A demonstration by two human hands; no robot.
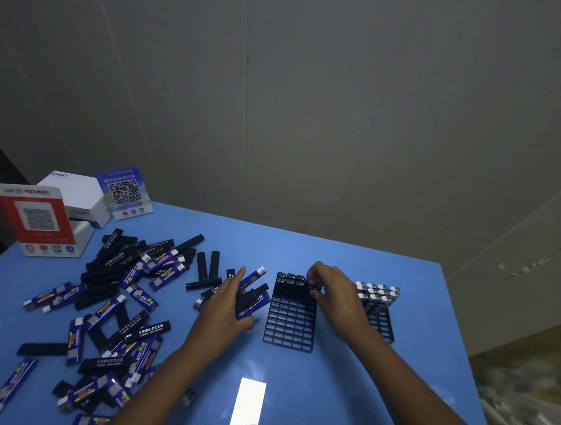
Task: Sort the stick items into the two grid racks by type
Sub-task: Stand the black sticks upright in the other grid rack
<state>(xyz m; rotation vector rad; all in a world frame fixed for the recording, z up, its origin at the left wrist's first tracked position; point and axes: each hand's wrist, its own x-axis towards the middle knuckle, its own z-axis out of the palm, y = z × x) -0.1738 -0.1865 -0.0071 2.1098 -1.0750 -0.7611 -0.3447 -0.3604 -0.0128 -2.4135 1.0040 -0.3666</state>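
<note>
Hands are working over the blue desk [295, 392] as I am watching: my left hand [225, 302] is gripping a bundle of black and blue sticks [252, 297], my right hand [333, 291] is pinching a black stick [312, 284] at the near rack [291, 320]. The far rack [379, 318] is holding silver-topped blue ones. Loose sticks [112, 294] are lying scattered left.

At the blue table's [345, 378] far left corner I see a white box [79, 190], a red QR stand [36, 217] and a blue QR stand [124, 191].
</note>
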